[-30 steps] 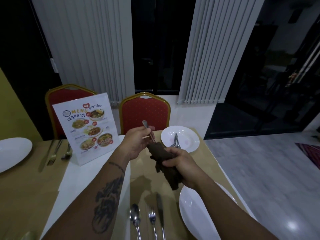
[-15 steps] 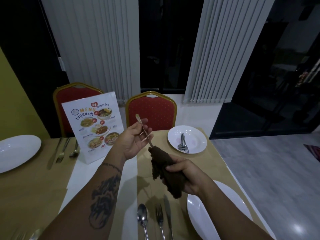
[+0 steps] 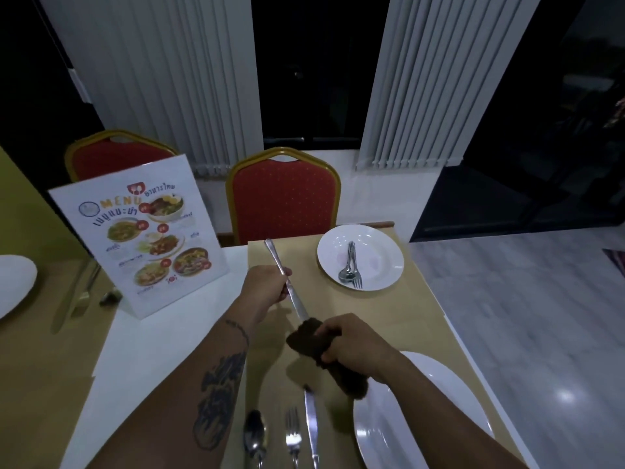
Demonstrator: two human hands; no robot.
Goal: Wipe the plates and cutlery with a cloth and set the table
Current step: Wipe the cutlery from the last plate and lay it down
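My left hand point(image 3: 267, 289) grips a long metal table knife point(image 3: 285, 277) by its handle, above the table. The blade end is buried in a dark brown cloth point(image 3: 324, 355) that my right hand point(image 3: 355, 346) squeezes around it. A white plate point(image 3: 360, 257) at the far place holds a spoon and fork point(image 3: 351, 267). A second white plate point(image 3: 426, 414) lies at the near right. Beside it on the tan placemat point(image 3: 399, 319) lie a spoon point(image 3: 255, 438), a fork point(image 3: 293, 434) and a knife point(image 3: 311, 424).
A standing menu card point(image 3: 135, 238) is on the white table strip at the left. Another plate point(image 3: 13, 282) and cutlery point(image 3: 77, 296) lie at the far left. Two red chairs point(image 3: 284, 198) stand behind the table. Grey floor lies to the right.
The left hand has drawn the knife out of the cloth, so more bare metal shows. Both hands sit lower in view and the camera has tilted down.
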